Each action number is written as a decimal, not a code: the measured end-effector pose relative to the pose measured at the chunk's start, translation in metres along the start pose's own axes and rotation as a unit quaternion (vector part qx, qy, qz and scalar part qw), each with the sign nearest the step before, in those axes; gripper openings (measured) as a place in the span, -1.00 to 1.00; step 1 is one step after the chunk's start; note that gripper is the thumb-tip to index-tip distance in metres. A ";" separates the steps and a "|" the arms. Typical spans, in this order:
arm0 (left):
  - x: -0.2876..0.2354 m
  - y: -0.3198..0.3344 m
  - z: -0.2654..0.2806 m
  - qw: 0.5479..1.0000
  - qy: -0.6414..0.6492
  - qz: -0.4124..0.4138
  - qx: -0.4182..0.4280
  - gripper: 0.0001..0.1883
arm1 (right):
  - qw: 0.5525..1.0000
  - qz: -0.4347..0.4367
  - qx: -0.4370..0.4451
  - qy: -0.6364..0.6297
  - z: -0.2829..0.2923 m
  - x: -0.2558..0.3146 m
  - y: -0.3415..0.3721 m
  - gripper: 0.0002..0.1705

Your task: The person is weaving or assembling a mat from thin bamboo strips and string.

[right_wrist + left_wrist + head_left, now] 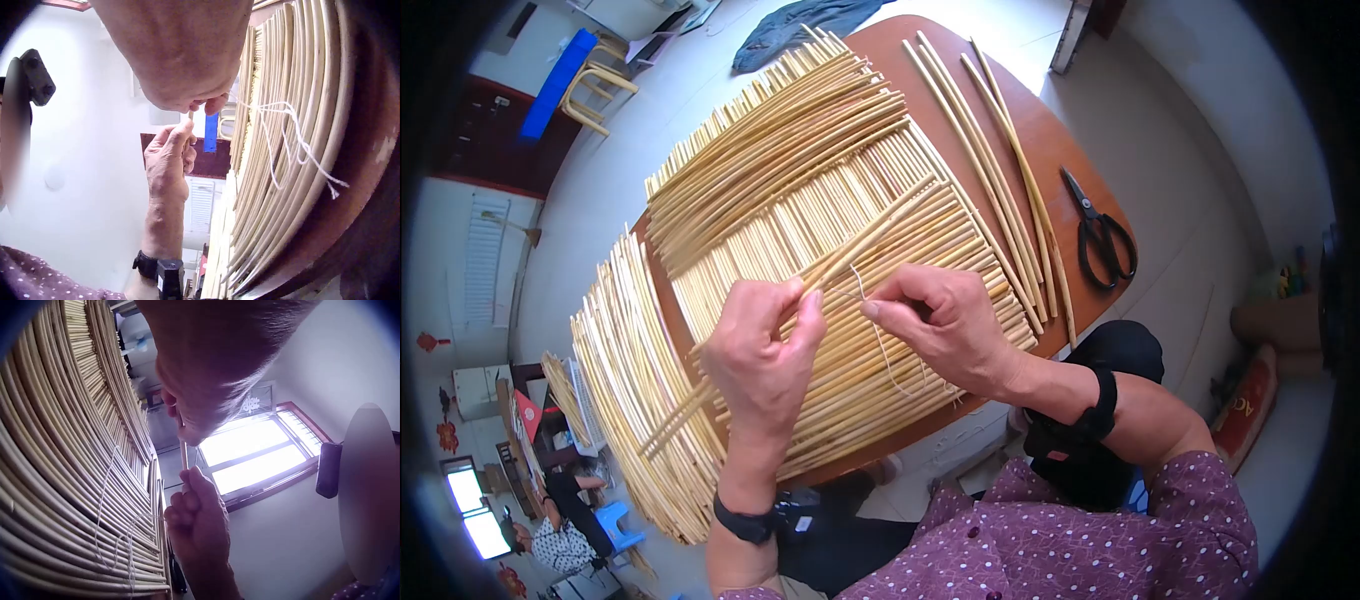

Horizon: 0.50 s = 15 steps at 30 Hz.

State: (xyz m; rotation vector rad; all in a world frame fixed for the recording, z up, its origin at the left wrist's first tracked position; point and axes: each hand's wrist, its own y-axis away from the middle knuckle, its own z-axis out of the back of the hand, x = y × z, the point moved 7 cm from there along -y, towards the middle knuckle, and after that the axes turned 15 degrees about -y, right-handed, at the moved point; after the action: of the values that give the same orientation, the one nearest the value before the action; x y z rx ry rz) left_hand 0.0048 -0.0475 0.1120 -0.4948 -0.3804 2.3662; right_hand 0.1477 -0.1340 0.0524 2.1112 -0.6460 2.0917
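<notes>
My left hand [762, 345] grips a pair of thin pale sticks [865, 235] between thumb and curled fingers, above a mat of parallel sticks [900, 370]. Just to its right, my right hand [940, 318] pinches at a thin white string with thumb and forefinger. A loop of the string [884, 355] hangs down over the mat. In the right wrist view the white string [294, 125] trails over the sticks and ends in loose strands. The left wrist view shows the right hand [199, 522] with curled fingers, close to the left hand [212, 394].
Black-handled scissors [1106, 245] lie at the table's right side, beside several loose sticks [990, 160]. A bundle of sticks [770, 150] rests across the mat's far part. More sticks [635, 380] stand at the left. A person [565, 535] sits in the lower left background.
</notes>
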 end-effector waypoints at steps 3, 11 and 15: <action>-0.004 0.020 0.013 1.000 -0.004 0.019 -0.010 -0.86 | 1.000 0.008 0.016 -0.011 -0.009 0.007 0.009 -0.90; 0.000 0.034 0.008 0.996 0.063 0.067 -0.015 -0.86 | 0.996 0.071 0.057 0.011 -0.027 0.006 0.026 -0.78; 0.006 0.036 0.007 0.993 0.084 0.077 -0.019 -0.85 | 0.996 0.069 0.049 0.020 -0.030 0.004 0.026 -0.77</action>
State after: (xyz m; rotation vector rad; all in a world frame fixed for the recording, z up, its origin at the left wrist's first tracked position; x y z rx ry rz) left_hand -0.0226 -0.0710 0.1021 -0.7600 -0.3207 2.4466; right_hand 0.1105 -0.1481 0.0518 2.1247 -0.7174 2.2759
